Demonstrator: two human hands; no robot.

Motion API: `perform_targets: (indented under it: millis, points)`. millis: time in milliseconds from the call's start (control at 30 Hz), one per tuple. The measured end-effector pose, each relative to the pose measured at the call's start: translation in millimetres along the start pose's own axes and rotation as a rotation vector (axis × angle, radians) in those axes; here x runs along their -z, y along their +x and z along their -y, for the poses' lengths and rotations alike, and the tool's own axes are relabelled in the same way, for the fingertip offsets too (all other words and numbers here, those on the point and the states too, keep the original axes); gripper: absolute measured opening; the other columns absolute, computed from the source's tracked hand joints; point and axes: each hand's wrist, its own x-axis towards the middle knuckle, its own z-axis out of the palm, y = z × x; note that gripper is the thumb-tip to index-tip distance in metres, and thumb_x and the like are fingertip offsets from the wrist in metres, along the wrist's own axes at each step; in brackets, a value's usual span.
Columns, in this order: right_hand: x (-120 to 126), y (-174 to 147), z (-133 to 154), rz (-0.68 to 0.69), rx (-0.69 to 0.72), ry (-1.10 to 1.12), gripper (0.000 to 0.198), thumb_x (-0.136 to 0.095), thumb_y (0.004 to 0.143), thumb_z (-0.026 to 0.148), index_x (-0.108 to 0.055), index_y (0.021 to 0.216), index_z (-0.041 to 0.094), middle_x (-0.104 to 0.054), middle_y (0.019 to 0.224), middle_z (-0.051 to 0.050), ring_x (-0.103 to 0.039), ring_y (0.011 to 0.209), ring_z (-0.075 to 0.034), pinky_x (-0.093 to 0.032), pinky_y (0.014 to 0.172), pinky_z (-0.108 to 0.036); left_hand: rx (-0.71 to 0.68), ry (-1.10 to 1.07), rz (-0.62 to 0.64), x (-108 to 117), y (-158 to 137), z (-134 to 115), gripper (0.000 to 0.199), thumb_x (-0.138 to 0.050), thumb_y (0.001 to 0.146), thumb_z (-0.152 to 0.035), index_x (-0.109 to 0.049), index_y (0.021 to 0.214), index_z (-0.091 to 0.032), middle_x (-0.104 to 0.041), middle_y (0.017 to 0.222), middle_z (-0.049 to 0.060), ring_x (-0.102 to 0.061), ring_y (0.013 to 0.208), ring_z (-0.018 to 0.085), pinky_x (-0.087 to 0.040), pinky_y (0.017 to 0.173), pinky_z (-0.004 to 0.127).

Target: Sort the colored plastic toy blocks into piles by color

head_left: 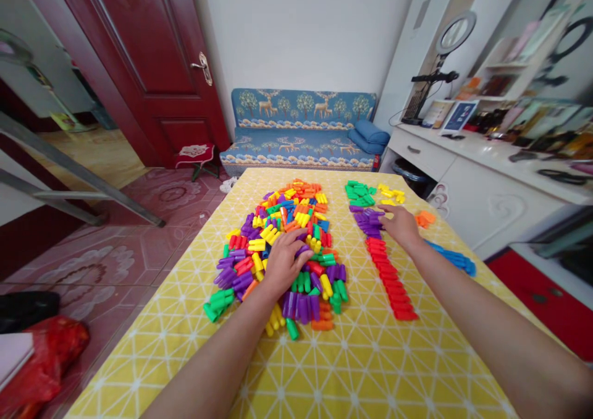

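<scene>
A large mixed pile of small plastic tube-shaped pieces [250, 245] in purple, yellow, green, red, orange and blue covers the middle of the table. My left hand [283, 259] is in this pile, its thumb and fingers closed around a purple piece [303, 250]. Farther right, my right hand [399, 224] reaches over a group of purple pieces [368, 222]. Its thumb and fingertips pinch a purple piece at that group's right edge, partly hidden by the fingers. A long row of red pieces [390, 277] runs from the purple group toward me.
Sorted green pieces [359, 193], yellow pieces [391, 194], orange pieces [425, 219] and blue pieces [451, 258] lie on the right of the yellow patterned tablecloth [361, 369]. Beyond the table stands a blue sofa [296, 138]. A white dresser [486, 184] is to the right.
</scene>
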Motion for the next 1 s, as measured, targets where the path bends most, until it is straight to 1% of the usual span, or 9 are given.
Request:
perform_targets:
  millis: [67,100,200,300,433,567,700,867,1000]
  points:
    - [3.1,-15.8,18.8,-0.132,0.083,0.016,0.030,-0.062,0.077,0.024,-0.073,0.104,0.017,-0.067,0.103,-0.012,-0.064,0.091,-0.025,-0.049,0.080,-0.037,0.000,-0.002,-0.001,-0.2,0.0,0.2,0.018,-0.059,0.090,-0.035,-0.069,0.088,-0.020,-0.061,0.132,0.007,-0.055,0.120,0.025,-0.041,0.104,0.045]
    - [3.2,-27.8,31.6,-0.155,0.131,0.080,0.029,-0.060,0.078,0.026,-0.073,0.103,0.017,-0.066,0.105,-0.012,-0.063,0.089,-0.024,-0.050,0.078,-0.036,0.001,-0.003,-0.004,-0.2,0.0,0.1,0.018,-0.060,0.090,-0.035,-0.069,0.088,-0.020,-0.061,0.131,0.007,-0.055,0.119,0.025,-0.041,0.104,0.044]
    - [-4.9,-77.4,76.9,-0.046,0.223,0.393,0.025,-0.056,0.083,0.027,-0.069,0.102,0.019,-0.065,0.109,-0.009,-0.059,0.070,-0.016,-0.049,0.064,-0.030,0.002,-0.002,-0.009,0.6,0.3,-1.0,0.017,-0.061,0.089,-0.035,-0.070,0.088,-0.020,-0.061,0.131,0.006,-0.054,0.119,0.025,-0.040,0.105,0.044]
    - [-23.4,-129.5,115.0,0.132,0.199,0.589,0.025,-0.056,0.084,0.026,-0.065,0.108,0.022,-0.065,0.107,-0.006,-0.058,0.068,-0.013,-0.048,0.061,-0.027,0.000,0.005,0.000,1.1,0.2,-1.8,0.017,-0.060,0.090,-0.034,-0.069,0.089,-0.020,-0.061,0.132,0.006,-0.055,0.118,0.025,-0.040,0.104,0.044]
    - [-48.0,-163.2,131.3,0.161,0.112,0.708,0.029,-0.060,0.081,0.024,-0.062,0.110,0.022,-0.064,0.106,-0.005,-0.057,0.067,-0.012,-0.048,0.060,-0.026,0.016,-0.043,-0.030,-1.0,-1.2,0.4,0.016,-0.057,0.091,-0.032,-0.068,0.089,-0.020,-0.061,0.131,0.007,-0.055,0.119,0.024,-0.040,0.104,0.044]
    - [-57.5,-163.6,124.2,0.178,-0.062,0.852,0.031,-0.059,0.080,0.028,-0.061,0.110,0.020,-0.067,0.098,-0.005,-0.058,0.063,-0.013,-0.048,0.058,-0.026,0.029,-0.090,-0.088,-1.1,-2.8,1.3,0.018,-0.053,0.093,-0.032,-0.065,0.091,-0.019,-0.064,0.125,0.009,-0.057,0.117,0.023,-0.043,0.102,0.041]
    - [-53.9,-154.4,121.0,0.162,-0.197,0.985,0.036,-0.062,0.077,0.032,-0.059,0.110,0.019,-0.067,0.098,-0.005,-0.059,0.063,-0.013,-0.048,0.057,-0.025,-0.018,-0.001,-0.113,7.0,-3.2,-5.2,0.018,-0.053,0.094,-0.034,-0.064,0.095,-0.019,-0.065,0.120,0.009,-0.058,0.113,0.024,-0.042,0.100,0.042]
    - [-56.0,-120.2,122.0,0.160,-0.176,0.982,0.030,-0.063,0.074,0.037,-0.065,0.098,0.018,-0.070,0.092,-0.006,-0.061,0.064,-0.016,-0.048,0.057,-0.027,0.060,0.107,-0.024,17.1,-2.0,-18.4,0.027,-0.045,0.096,-0.040,-0.063,0.094,-0.019,-0.068,0.093,0.008,-0.062,0.091,0.024,-0.047,0.083,0.037]
    - [-74.6,-89.3,112.4,0.140,-0.172,0.945,0.027,-0.065,0.067,0.035,-0.069,0.087,0.018,-0.072,0.087,-0.007,-0.065,0.075,-0.021,-0.051,0.067,-0.031,0.217,0.046,0.058,19.7,4.8,-24.8,0.029,-0.037,0.098,-0.034,-0.060,0.106,-0.019,-0.068,0.099,0.008,-0.064,0.093,0.024,-0.049,0.081,0.036]
